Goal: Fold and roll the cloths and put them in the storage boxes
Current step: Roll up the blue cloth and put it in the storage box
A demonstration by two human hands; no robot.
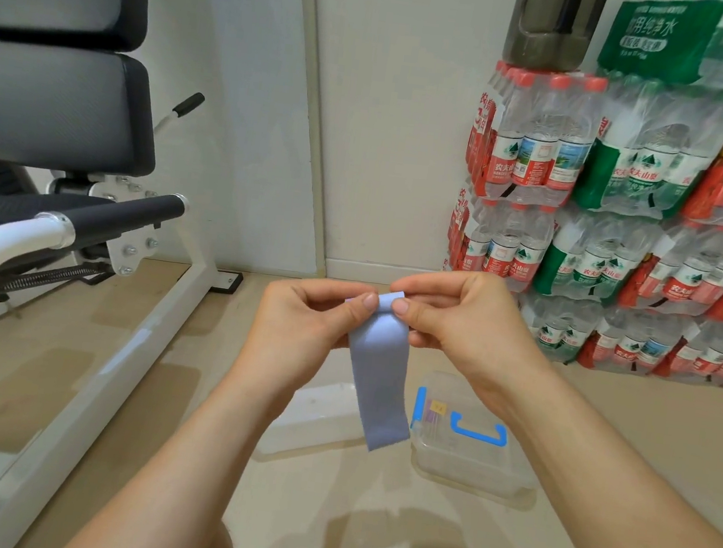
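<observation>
I am pinching the top edge of the pale blue cloth (pixel 378 385) with 2 hands, thumb against fingers on each, so the strip is hanging straight, probably ready for rolling from the top. My left hand (pixel 300 312) and right hand (pixel 467 323) are hovering chest-high, thumbs nearly meeting. The cloth is dangling above the clear storage box (pixel 485 471) on the floor.

Stacked water-bottle packs (pixel 631 216) right, exercise machine (pixel 84 217) left
</observation>
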